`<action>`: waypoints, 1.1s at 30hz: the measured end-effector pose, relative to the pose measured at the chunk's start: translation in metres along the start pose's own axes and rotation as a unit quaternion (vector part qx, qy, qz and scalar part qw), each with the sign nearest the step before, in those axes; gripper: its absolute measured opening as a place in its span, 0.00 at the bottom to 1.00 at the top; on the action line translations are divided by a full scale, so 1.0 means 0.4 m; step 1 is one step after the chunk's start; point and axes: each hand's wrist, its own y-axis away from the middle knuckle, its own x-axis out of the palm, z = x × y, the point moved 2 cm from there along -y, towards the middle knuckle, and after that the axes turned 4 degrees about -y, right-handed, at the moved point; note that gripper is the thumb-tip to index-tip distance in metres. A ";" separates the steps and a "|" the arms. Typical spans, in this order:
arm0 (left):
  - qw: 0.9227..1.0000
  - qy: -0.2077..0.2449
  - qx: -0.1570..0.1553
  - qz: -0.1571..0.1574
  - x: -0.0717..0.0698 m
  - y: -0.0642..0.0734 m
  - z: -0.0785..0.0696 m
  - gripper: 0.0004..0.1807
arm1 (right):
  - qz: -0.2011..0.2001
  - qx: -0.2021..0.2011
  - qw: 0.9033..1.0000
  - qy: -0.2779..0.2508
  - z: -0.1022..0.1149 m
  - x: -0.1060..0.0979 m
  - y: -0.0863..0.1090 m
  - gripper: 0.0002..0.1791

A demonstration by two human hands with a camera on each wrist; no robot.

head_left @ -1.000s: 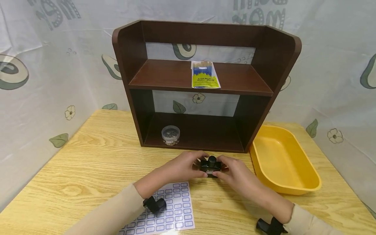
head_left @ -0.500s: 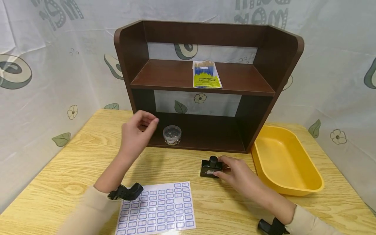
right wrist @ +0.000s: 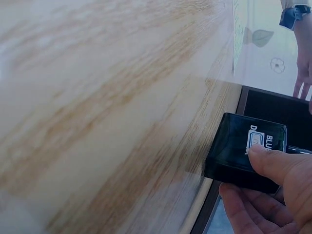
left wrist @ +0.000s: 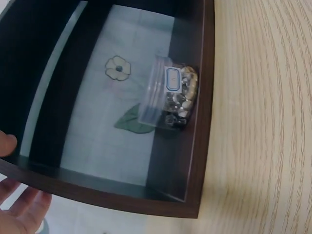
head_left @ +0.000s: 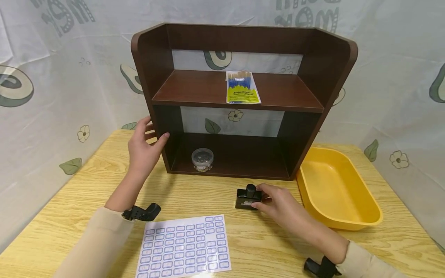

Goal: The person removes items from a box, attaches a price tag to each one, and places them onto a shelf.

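In the head view my left hand (head_left: pixel 144 148) grips the left side panel of a dark brown two-tier shelf (head_left: pixel 240 108). Its thumb lies on the inner side and the other fingers (left wrist: pixel 29 209) are outside, as the left wrist view shows. Front right of the shelf, my right hand (head_left: pixel 279 200) pinches the right side of a black perfume bottle (head_left: pixel 243 200), which stands upright on the table. The thumb presses on its front by a small label (right wrist: pixel 257 140) and the printed word BLUE. A clear round jar (head_left: pixel 202 159) of small pieces sits on the lower shelf.
A bag of artist brushes (head_left: pixel 242 88) leans on the upper shelf. To the right is a yellow tray (head_left: pixel 333 185). A sheet of blue-bordered labels (head_left: pixel 184 247) lies at the front of the wooden table (head_left: pixel 94 173). Patterned cloth (head_left: pixel 87 77) hangs behind.
My left hand has let go of the bottle and moved up and left to the shelf's side panel, where it now grips. The right hand stays on the bottle.
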 end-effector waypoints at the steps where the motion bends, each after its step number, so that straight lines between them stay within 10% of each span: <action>1: 1.000 -0.007 0.000 0.003 0.001 -0.001 0.003 0.29 | -0.001 0.000 1.000 0.000 0.000 0.001 0.000 0.16; 33: 0.998 -0.047 0.030 -0.015 0.008 -0.006 0.024 0.21 | -0.051 0.017 0.998 0.046 -0.013 -0.114 -0.142 0.23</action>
